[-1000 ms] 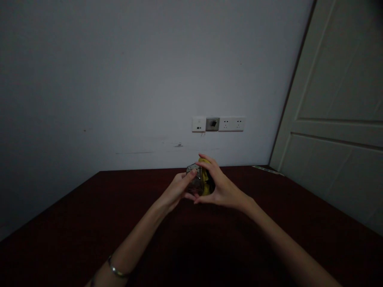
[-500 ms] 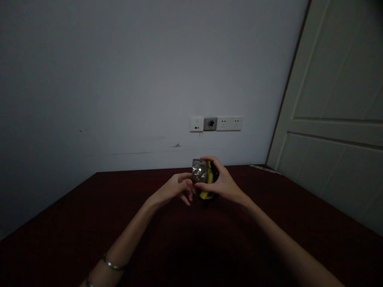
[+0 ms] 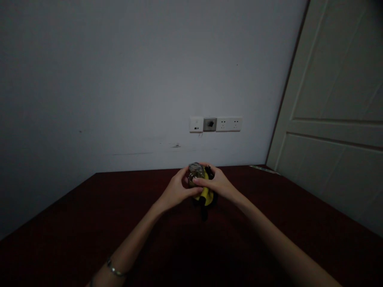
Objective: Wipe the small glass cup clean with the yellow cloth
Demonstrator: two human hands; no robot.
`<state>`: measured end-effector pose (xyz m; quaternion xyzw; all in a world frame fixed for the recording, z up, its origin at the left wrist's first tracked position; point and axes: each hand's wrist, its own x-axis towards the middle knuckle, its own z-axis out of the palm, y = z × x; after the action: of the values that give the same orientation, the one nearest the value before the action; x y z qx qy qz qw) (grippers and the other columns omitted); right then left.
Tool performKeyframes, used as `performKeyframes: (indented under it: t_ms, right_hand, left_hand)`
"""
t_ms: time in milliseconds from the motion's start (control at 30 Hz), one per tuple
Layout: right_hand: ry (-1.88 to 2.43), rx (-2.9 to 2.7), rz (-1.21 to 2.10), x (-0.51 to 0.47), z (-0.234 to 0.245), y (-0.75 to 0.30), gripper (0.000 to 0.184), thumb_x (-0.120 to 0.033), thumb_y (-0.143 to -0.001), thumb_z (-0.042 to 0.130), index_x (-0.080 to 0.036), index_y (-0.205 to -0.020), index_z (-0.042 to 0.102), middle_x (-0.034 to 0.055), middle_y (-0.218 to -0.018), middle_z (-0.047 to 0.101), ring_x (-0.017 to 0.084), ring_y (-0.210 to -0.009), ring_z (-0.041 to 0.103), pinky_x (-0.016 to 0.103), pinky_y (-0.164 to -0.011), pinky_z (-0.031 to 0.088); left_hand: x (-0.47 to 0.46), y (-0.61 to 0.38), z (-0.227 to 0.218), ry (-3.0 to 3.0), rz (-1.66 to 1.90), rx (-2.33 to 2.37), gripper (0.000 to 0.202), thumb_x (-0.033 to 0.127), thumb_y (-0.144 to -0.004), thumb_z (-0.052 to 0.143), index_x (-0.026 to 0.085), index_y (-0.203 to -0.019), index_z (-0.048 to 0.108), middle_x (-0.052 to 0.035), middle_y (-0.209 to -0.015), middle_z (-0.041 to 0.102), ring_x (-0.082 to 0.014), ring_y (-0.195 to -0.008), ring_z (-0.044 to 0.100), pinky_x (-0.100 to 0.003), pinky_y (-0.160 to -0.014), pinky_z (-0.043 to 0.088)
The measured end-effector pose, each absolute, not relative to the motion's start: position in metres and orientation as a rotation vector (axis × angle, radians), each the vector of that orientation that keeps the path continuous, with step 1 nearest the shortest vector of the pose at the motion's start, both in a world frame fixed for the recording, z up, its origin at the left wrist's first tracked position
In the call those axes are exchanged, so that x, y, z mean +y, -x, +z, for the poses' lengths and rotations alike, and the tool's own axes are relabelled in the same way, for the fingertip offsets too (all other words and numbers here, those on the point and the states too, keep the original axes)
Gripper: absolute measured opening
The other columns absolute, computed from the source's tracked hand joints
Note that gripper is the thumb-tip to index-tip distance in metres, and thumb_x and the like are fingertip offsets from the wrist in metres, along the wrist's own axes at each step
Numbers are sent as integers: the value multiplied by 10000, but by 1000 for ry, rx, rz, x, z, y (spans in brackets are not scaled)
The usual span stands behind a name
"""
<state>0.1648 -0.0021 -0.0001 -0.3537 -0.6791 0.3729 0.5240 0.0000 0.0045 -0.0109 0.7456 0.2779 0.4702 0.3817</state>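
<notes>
Both of my hands are wrapped around one small shiny see-through piece point(image 3: 196, 170) with a yellow and black cloth-like part point(image 3: 208, 196) against it. On its left side are the fingers of my left hand point(image 3: 176, 190), with that thumb across the yellow part. My right hand point(image 3: 218, 183) grips it from the right, thumb over the shiny front and fingers behind. A dark end of the cloth-like part hangs down below the hands. The light is dim, so I cannot make out exactly what the thing is.
Beneath my hands lies a dark red tabletop point(image 3: 98, 211), meeting a pale wall point(image 3: 134, 79). Sockets and a switch point(image 3: 215, 124) are set in the wall. A thin printed strip point(image 3: 265, 170) lies at the back right, near a panelled door point(image 3: 335, 131).
My left hand has closed on the shiny piece from the left. The piece has tilted and dropped slightly, showing more yellow and black. My right thumb has moved onto its front.
</notes>
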Motion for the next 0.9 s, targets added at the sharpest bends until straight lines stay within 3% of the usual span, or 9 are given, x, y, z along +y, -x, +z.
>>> performKeyframes:
  t_ms: [233, 400, 533, 633, 733, 900]
  right_hand:
    - [859, -1628, 793, -1, -2, -164, 750, -391, -620, 753, -189, -1281, 461, 106, -1188, 608, 244, -1071, 585, 429, -963, 436]
    - [800, -1498, 825, 7, -1, -166, 621, -449, -709, 657, -196, -1255, 505, 72, -1124, 637, 214, -1028, 596, 377, -934, 455]
    - [838, -1234, 856, 10, 4, -166, 605, -438, -674, 678, -218, -1219, 534, 51, -1020, 672, 203, -875, 641, 355, -805, 517]
    - [855, -1094, 822, 7, 9, -161, 501, -441, -671, 678, -171, -1088, 611, 66, -958, 694, 215, -834, 654, 357, -769, 528]
    - [799, -1223, 732, 0, 9, -154, 383, -440, -716, 649, -148, -962, 664, 85, -968, 705, 233, -894, 654, 379, -832, 512]
    - [598, -1549, 384, -11, 1, -152, 262, -285, -831, 558, -205, -1070, 632, 73, -1171, 636, 213, -1093, 586, 403, -980, 437]
  left_hand:
    - [3, -2, -9, -1811, 1231, 701, 576, 236, -628, 737, 106, -1132, 489, -117, -1058, 615, -226, -916, 621, -353, -803, 513]
    - [6, -3, -13, -1777, 1307, 673, 666, 182, -588, 751, 122, -1177, 446, -143, -1178, 566, -257, -1023, 596, -393, -868, 503]
    - [7, -3, -18, -1844, 1332, 659, 758, 137, -586, 735, 151, -1256, 382, -153, -1255, 510, -274, -1123, 538, -423, -933, 465]
    - [4, -3, -18, -1921, 1323, 690, 810, 94, -555, 733, 172, -1279, 377, -149, -1303, 456, -289, -1172, 491, -409, -914, 479]
    - [0, -4, -14, -1940, 1304, 698, 791, 75, -529, 740, 184, -1240, 411, -128, -1287, 461, -278, -1150, 505, -384, -876, 501]
    - [-3, -5, -10, -1853, 1276, 706, 735, 148, -525, 790, 182, -1157, 416, -96, -1130, 567, -226, -968, 605, -362, -810, 521]
